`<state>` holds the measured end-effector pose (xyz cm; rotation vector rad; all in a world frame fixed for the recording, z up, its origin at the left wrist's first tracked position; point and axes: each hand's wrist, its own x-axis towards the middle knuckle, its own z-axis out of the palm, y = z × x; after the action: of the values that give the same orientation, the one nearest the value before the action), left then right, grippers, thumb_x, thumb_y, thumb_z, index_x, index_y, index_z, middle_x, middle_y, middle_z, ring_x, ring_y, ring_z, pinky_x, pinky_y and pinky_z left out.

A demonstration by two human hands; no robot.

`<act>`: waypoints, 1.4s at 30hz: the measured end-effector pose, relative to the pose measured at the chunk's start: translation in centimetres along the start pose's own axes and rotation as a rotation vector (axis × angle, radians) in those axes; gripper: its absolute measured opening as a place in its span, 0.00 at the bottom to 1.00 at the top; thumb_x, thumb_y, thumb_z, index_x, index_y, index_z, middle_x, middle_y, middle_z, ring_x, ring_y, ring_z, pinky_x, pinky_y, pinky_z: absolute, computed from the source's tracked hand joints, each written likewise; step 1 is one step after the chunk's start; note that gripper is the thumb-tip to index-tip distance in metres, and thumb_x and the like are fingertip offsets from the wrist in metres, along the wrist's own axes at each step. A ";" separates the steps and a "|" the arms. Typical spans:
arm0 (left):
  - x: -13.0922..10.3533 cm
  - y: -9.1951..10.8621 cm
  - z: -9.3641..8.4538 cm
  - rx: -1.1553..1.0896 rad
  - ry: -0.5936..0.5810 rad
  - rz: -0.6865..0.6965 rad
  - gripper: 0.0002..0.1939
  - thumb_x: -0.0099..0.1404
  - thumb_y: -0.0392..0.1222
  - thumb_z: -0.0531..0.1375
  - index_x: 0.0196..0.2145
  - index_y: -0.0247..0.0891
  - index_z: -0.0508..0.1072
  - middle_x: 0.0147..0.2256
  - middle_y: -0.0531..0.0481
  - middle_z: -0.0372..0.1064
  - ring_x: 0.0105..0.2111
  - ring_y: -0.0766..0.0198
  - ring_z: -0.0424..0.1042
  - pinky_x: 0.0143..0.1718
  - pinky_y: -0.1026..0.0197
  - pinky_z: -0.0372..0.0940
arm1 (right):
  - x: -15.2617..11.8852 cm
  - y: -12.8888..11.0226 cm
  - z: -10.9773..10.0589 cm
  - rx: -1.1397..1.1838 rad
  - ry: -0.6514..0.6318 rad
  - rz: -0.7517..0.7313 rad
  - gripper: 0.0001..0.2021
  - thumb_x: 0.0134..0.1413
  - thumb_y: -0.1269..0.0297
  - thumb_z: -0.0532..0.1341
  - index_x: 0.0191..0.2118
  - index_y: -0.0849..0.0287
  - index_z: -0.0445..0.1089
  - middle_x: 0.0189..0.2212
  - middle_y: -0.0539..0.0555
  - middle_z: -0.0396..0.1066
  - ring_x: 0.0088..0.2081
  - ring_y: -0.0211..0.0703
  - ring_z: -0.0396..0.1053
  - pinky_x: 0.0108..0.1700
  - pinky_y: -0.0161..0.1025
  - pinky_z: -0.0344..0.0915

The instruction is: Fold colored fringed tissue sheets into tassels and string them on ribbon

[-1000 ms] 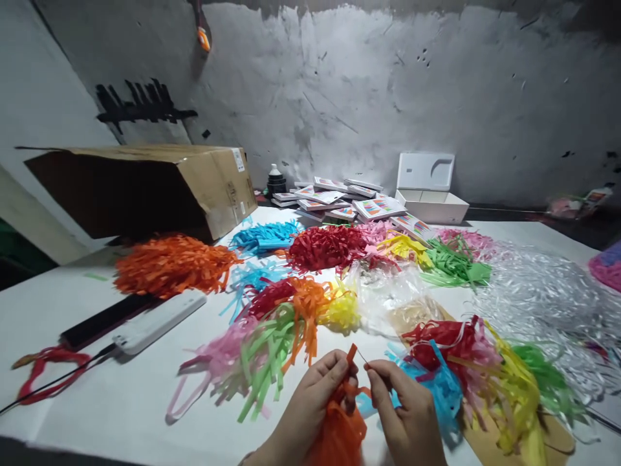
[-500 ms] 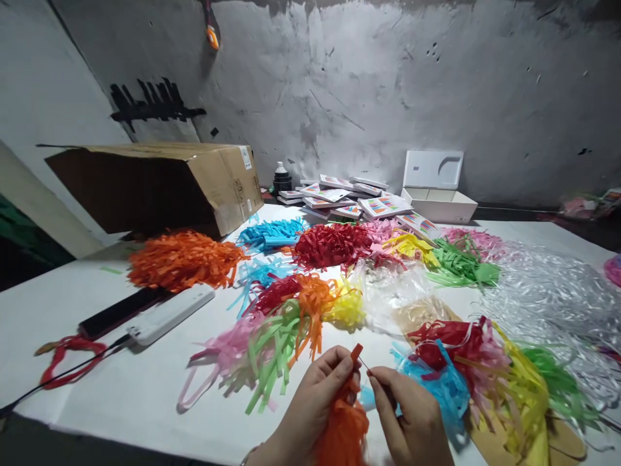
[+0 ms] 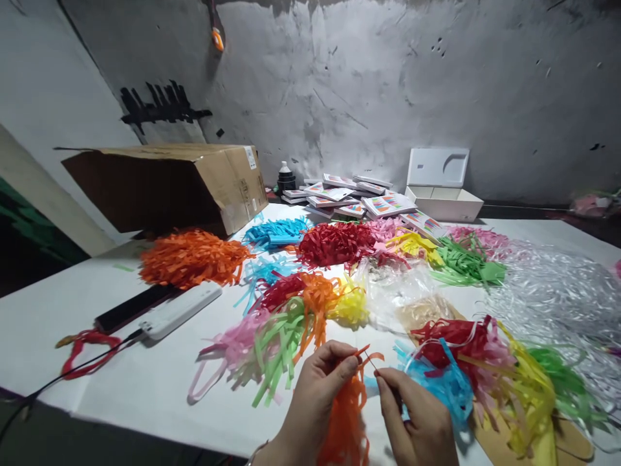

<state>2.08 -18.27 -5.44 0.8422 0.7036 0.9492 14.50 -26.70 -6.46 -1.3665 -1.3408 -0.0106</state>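
Observation:
My left hand (image 3: 323,395) pinches the top of an orange paper tassel (image 3: 345,424), whose strips hang below the fingers. The tassel's narrow tip pokes out past my thumb. Just to the right, my right hand (image 3: 414,411) is closed on a thin needle or wire (image 3: 371,361) that reaches toward the orange tip. A loose orange strip curls behind it. Left of my hands lie fringed paper tassels in pink, light green (image 3: 279,336), orange (image 3: 317,298) and yellow (image 3: 350,303). To the right are blue (image 3: 449,385), red (image 3: 451,340) and yellow (image 3: 536,395) ones.
A white table (image 3: 160,408) bears an orange paper pile (image 3: 194,259), a red pile (image 3: 336,244), a phone (image 3: 130,309), a white power strip (image 3: 183,309) and silvery strips (image 3: 557,304). Behind stand a cardboard box (image 3: 233,188), flat packs (image 3: 388,205) and an open white box (image 3: 444,202).
The orange tip in my left hand has tilted from upright to nearly flat, and a loose orange strip now shows beside it. The whole view has shifted slightly, with the scene moving right.

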 end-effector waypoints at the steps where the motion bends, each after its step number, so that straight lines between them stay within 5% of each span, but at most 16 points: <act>1: -0.1 0.0 0.0 0.003 -0.002 0.008 0.13 0.51 0.46 0.76 0.30 0.38 0.80 0.29 0.51 0.75 0.31 0.65 0.71 0.36 0.65 0.65 | -0.1 0.1 0.0 -0.004 0.008 0.005 0.07 0.65 0.66 0.58 0.41 0.53 0.74 0.31 0.52 0.79 0.30 0.41 0.78 0.33 0.33 0.71; 25: -0.6 -0.8 0.7 -0.053 -0.012 -0.011 0.13 0.51 0.45 0.76 0.30 0.39 0.79 0.30 0.53 0.73 0.32 0.66 0.71 0.37 0.67 0.66 | -0.9 0.0 -0.2 -0.015 -0.007 0.025 0.08 0.65 0.67 0.57 0.41 0.54 0.74 0.30 0.51 0.78 0.29 0.40 0.76 0.32 0.32 0.70; 30: -0.7 -0.9 0.6 -0.014 -0.016 0.020 0.12 0.52 0.45 0.75 0.30 0.39 0.79 0.30 0.53 0.73 0.33 0.65 0.71 0.37 0.67 0.66 | -0.7 0.2 -0.5 -0.076 -0.034 -0.039 0.08 0.67 0.67 0.55 0.43 0.55 0.72 0.29 0.51 0.77 0.28 0.39 0.76 0.32 0.32 0.69; 36: -0.4 -1.3 0.3 0.172 -0.022 0.235 0.10 0.56 0.45 0.73 0.29 0.38 0.79 0.33 0.50 0.72 0.37 0.61 0.72 0.41 0.64 0.67 | 0.1 0.7 -1.5 -0.347 -0.150 -0.291 0.08 0.67 0.72 0.53 0.39 0.59 0.69 0.25 0.51 0.73 0.25 0.40 0.73 0.30 0.33 0.65; 39: -0.4 -1.3 0.3 0.227 -0.061 0.308 0.07 0.58 0.42 0.71 0.28 0.38 0.79 0.33 0.49 0.73 0.37 0.61 0.73 0.41 0.63 0.68 | 0.3 0.4 -1.8 -0.273 -0.225 -0.162 0.11 0.68 0.69 0.52 0.34 0.57 0.68 0.22 0.48 0.69 0.23 0.38 0.71 0.27 0.32 0.62; 42: -0.6 -1.1 0.5 0.246 -0.105 0.343 0.06 0.57 0.40 0.71 0.27 0.38 0.79 0.32 0.49 0.73 0.35 0.61 0.73 0.39 0.63 0.69 | 0.5 -0.3 -1.6 0.001 -0.254 0.178 0.13 0.69 0.60 0.54 0.34 0.56 0.71 0.23 0.48 0.69 0.23 0.36 0.69 0.26 0.30 0.61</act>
<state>2.65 -19.27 -6.04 1.2495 0.6024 1.1277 15.53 -27.58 -5.37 -1.5192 -1.4212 0.2924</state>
